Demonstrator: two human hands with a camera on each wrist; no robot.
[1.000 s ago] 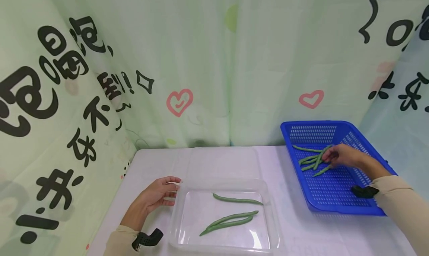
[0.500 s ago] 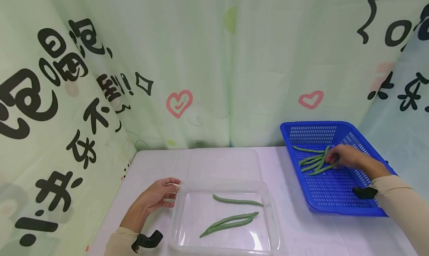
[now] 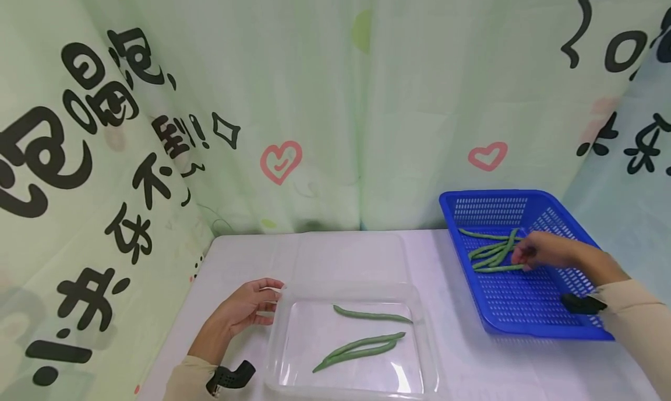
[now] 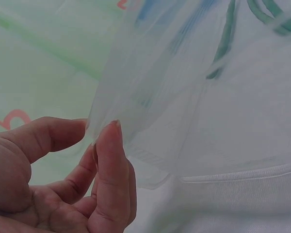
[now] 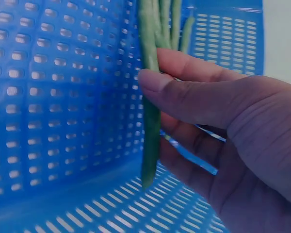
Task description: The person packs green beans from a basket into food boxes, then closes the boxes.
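Observation:
My right hand (image 3: 542, 250) is down in the blue basket (image 3: 490, 308), its thumb and fingers pinching one green bean (image 5: 151, 136). In the right wrist view that bean stands lengthwise past the thumb tip. Several other green beans (image 3: 487, 251) lie loosely grouped left of the hand, on the basket floor. My left hand (image 3: 250, 305) holds the left rim of a clear plastic box (image 3: 275, 343), thumb on one side and fingertips on the other. Inside the box, one green bean (image 3: 372, 315) lies apart from a touching pair of green beans (image 3: 362, 350).
Both containers stand on a table with a white cloth (image 3: 251, 255), the basket at the right and the box at front centre. A printed pale green curtain (image 3: 325, 109) hangs behind the table and along its left side.
My right hand has shifted slightly right within the basket, and the lowest bean there has swung to lie nearly level. The left hand and the box have stayed put.

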